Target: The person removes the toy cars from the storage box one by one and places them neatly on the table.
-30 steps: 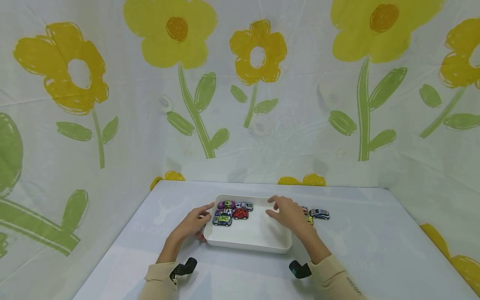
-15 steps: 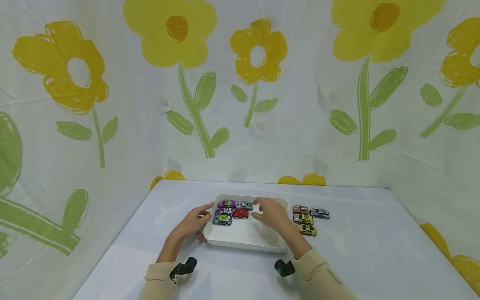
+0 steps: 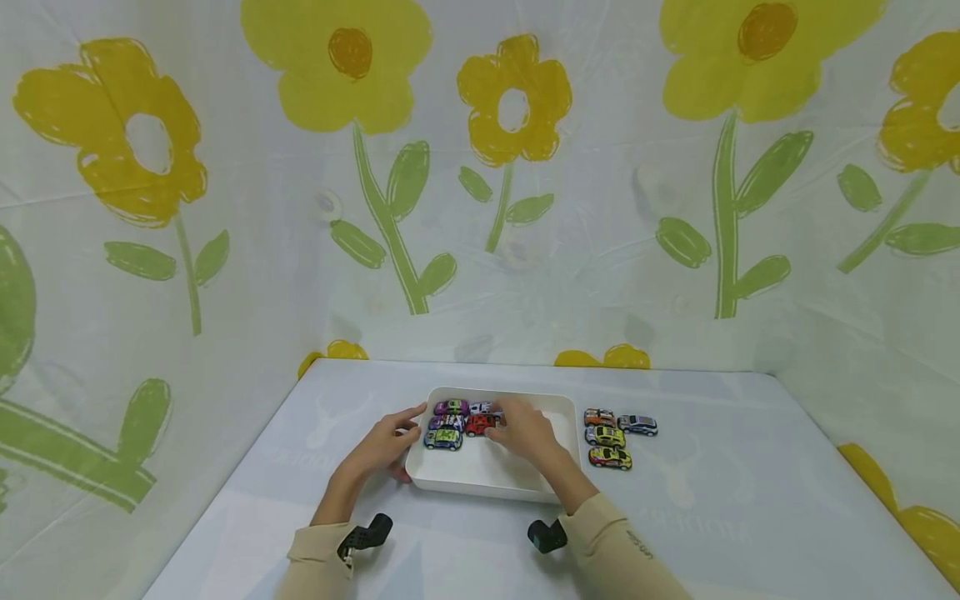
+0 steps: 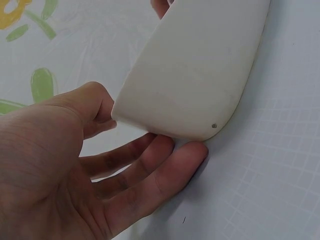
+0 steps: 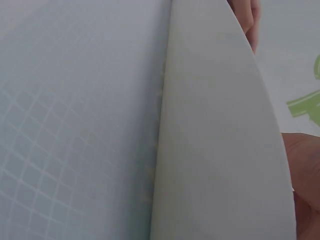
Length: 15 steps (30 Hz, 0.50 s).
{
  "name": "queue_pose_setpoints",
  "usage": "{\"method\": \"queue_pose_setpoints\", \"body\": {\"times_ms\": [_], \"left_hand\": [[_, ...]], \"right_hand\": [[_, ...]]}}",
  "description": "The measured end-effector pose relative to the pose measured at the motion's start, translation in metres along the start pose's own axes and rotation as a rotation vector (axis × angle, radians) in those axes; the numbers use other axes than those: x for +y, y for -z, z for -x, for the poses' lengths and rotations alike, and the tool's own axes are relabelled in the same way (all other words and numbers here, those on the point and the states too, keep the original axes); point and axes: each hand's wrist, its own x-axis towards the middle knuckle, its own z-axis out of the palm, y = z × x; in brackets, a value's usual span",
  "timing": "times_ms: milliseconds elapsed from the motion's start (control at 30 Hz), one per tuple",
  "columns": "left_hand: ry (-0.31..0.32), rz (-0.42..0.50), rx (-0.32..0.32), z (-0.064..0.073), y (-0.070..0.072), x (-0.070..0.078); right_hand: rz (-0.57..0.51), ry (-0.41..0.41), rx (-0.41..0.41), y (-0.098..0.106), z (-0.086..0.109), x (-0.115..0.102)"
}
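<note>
The white tray [image 3: 480, 477] lies on the table with several small toy cars at its left end. My left hand [image 3: 386, 442] holds that end, thumb at the rim and fingers against the outer wall [image 4: 185, 75], as the left wrist view shows. Inside the tray, my right hand [image 3: 527, 429] reaches over the right ends of the red toy car [image 3: 476, 426] and the silver toy car [image 3: 478, 408], thumb and index finger spread apart. Left of these sit a purple car [image 3: 450, 407], a white-and-purple car [image 3: 447, 422] and a green-and-blue car [image 3: 443, 439].
Right of the tray, an orange toy car [image 3: 599, 417], two yellow ones including a front one [image 3: 611, 457], and a grey-blue one [image 3: 637, 425] stand on the white table [image 3: 720, 467]. A flower-printed cloth [image 3: 585, 292] encloses the table's back and sides.
My right hand has moved left across the tray to the red and silver cars, uncovering the cars at the right. My left hand stays at the tray's left end.
</note>
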Motion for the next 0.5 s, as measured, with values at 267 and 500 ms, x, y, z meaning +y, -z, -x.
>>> {"method": "queue_pose_setpoints", "body": {"times_ms": [267,500], "left_hand": [[-0.009,-0.003,-0.001,0.0002,0.0014,0.0017],[-0.008,0.005,-0.006,-0.0008,0.0018,0.0002]], "right_hand": [[0.012,0.005,0.004,-0.0068,-0.0048,0.0007],[0.023,0.002,-0.004,-0.0102,-0.0091,0.0007]]}}
